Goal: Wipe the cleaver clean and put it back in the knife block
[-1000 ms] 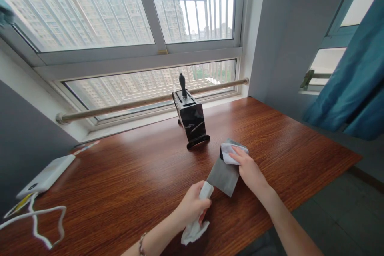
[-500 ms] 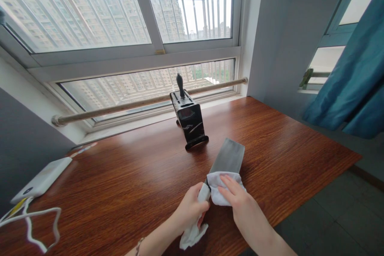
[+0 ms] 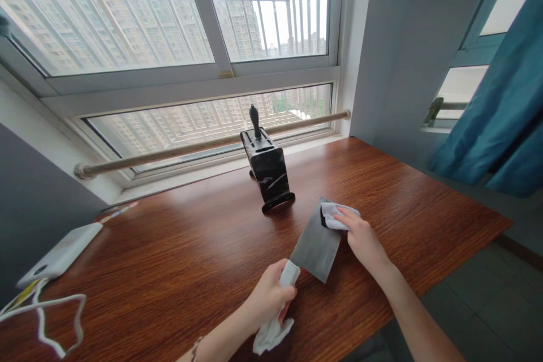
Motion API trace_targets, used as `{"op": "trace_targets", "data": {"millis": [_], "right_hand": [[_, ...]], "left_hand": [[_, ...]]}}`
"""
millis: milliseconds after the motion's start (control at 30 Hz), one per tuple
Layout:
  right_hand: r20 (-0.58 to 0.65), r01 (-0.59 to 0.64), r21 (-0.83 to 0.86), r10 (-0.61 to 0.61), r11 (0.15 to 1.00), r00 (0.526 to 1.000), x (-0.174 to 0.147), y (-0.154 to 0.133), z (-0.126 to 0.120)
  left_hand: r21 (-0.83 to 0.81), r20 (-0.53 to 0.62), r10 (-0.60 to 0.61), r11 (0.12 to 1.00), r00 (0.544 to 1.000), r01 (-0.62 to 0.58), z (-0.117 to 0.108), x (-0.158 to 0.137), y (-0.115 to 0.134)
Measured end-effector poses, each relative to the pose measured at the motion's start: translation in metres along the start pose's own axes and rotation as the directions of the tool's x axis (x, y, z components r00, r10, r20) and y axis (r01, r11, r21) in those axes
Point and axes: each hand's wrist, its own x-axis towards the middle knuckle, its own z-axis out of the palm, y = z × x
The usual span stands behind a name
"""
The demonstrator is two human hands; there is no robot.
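Observation:
A cleaver [image 3: 314, 246] with a broad grey blade is held above the front part of the table, its blade pointing away from me. My left hand [image 3: 275, 293] is wrapped round its handle, which is covered in white tissue [image 3: 271, 336] that hangs below my fingers. At the far end of the blade, my right hand [image 3: 358, 227] presses a folded white cloth [image 3: 335, 215] against the metal. The cloth hides the blade's far right corner. Beyond the cleaver stands a black knife block [image 3: 271, 175] with one dark-handled tool upright in it.
The brown wooden table [image 3: 190, 254] runs to a barred window [image 3: 271, 11]. At the left lie a white power strip [image 3: 59, 254] and a white cable [image 3: 40, 322]. A blue curtain [image 3: 487, 107] hangs at the right, past the table's edge.
My right hand has slid the cloth from the handle end of the blade to its far end, uncovering the near part of the blade. My left hand keeps its hold in place.

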Motion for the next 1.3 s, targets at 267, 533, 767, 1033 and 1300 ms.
{"op": "trace_targets", "data": {"millis": [267,533,767,1033,1300], "right_hand": [[-0.068,-0.050,-0.180,0.039,0.982,0.997,-0.004,0.000,0.004],[0.000,-0.011,-0.434,0.012,0.901,1.000,-0.049,-0.039,0.022],[0.111,0.096,-0.476,-0.049,0.874,0.993,-0.083,-0.066,0.030],[0.206,0.307,-0.307,-0.253,0.901,0.945,-0.083,-0.079,0.041],[0.135,0.158,-0.144,-0.139,0.977,0.981,-0.021,-0.051,0.022]], "left_hand": [[0.020,0.014,-0.004,1.000,1.000,0.004,-0.002,-0.001,-0.001],[0.027,-0.013,-0.008,1.000,1.000,0.008,-0.003,0.004,-0.003],[0.059,-0.031,0.005,0.998,1.000,-0.003,0.000,0.003,-0.007],[0.069,-0.006,0.043,0.997,0.999,-0.042,0.001,0.003,-0.001],[0.071,0.014,0.026,0.997,1.000,-0.027,0.001,0.000,-0.002]]}}
